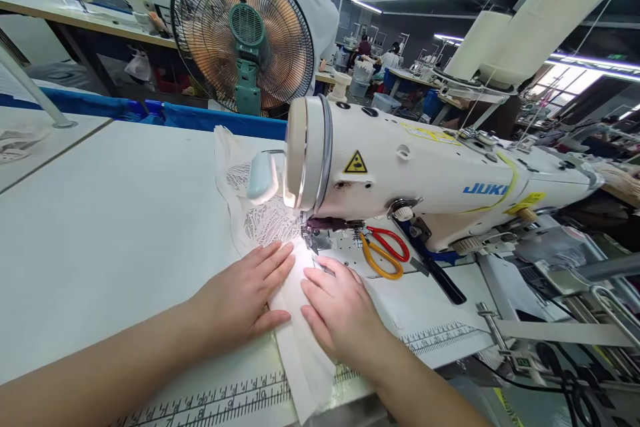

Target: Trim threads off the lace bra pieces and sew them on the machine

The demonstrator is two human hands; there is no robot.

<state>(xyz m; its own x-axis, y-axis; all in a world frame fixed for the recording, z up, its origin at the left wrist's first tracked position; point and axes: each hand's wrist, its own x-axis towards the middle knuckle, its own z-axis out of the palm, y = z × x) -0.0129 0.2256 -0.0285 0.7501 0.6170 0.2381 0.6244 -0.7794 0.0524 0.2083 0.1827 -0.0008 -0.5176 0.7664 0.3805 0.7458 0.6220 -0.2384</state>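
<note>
A strip of white fabric (300,340) runs from the table's front edge up under the needle area (313,237) of a white Juki sewing machine (425,173). Beyond the needle the fabric shows a lace pattern (265,220). My left hand (245,293) lies flat on the fabric's left side, fingers stretched toward the presser foot. On the right side rests my right hand (340,310), also flat, its fingertips just short of the needle. Neither hand grips anything.
Red- and orange-handled scissors (385,253) lie on the machine bed to the right of the needle. A standing fan (243,30) is behind the table, with a person behind it. Ruler markings (225,400) run along the table's front edge. Thread cones (480,43) stand at the back right.
</note>
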